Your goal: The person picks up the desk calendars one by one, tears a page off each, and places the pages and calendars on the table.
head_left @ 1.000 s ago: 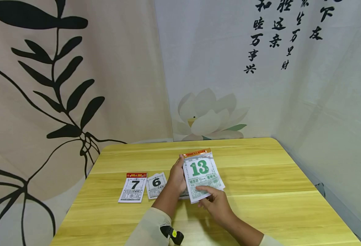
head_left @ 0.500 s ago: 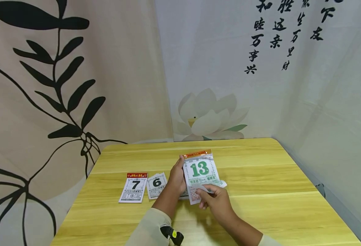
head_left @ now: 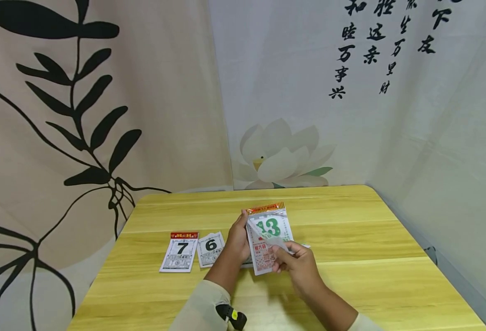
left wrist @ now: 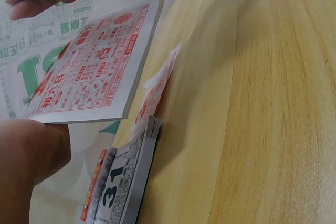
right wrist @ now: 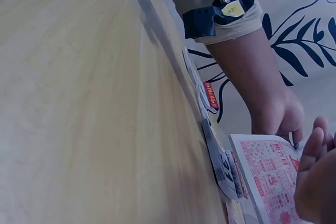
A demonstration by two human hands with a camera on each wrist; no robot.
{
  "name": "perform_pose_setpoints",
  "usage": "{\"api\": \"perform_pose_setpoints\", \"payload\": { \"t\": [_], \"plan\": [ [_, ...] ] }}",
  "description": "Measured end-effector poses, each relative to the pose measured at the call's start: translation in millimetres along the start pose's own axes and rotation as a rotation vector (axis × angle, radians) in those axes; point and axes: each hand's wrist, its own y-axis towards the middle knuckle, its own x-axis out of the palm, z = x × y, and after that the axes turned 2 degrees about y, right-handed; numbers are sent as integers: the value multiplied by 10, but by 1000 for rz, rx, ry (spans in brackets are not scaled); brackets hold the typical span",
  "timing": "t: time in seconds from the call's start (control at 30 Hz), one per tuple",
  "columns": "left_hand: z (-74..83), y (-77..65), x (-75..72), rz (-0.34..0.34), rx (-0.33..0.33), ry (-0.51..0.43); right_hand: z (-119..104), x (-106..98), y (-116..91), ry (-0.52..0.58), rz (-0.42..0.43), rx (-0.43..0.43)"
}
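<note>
A tear-off calendar pad (head_left: 261, 259) with an orange-red top strip is held above the table, tilted. My left hand (head_left: 237, 239) grips it by its left edge. My right hand (head_left: 305, 271) pinches the lower part of the top page, a thin sheet with a green 13 (head_left: 272, 226), and folds it up and over. Under it a red-printed page shows, also plain in the left wrist view (left wrist: 97, 66). The sheet is still joined near the top strip. In the right wrist view the left hand (right wrist: 278, 111) holds the pad's far edge.
On the wooden table (head_left: 350, 285), left of my hands, lie a calendar pad showing 7 (head_left: 179, 253) and one showing 6 (head_left: 211, 250). A thick pad showing 31 (left wrist: 118, 187) lies below the held pad, with a crumpled red-printed sheet (left wrist: 157, 90) beside it. A printed cloth backdrop (head_left: 288, 92) stands behind.
My right hand has lifted the lower part of the 13 page and drawn it up and to the right, baring the red page. The left hand has stayed in place.
</note>
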Motion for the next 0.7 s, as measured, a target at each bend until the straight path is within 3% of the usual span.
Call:
{"api": "perform_pose_setpoints", "payload": {
  "t": [0.23, 0.7],
  "plan": [
    [-7, 25, -18, -5, -8, -19, -53, -19, 12, 32, 74, 8],
    [-13, 40, -25, 27, -34, -39, -193, -155, 36, 130, 9, -17]
  ]
}}
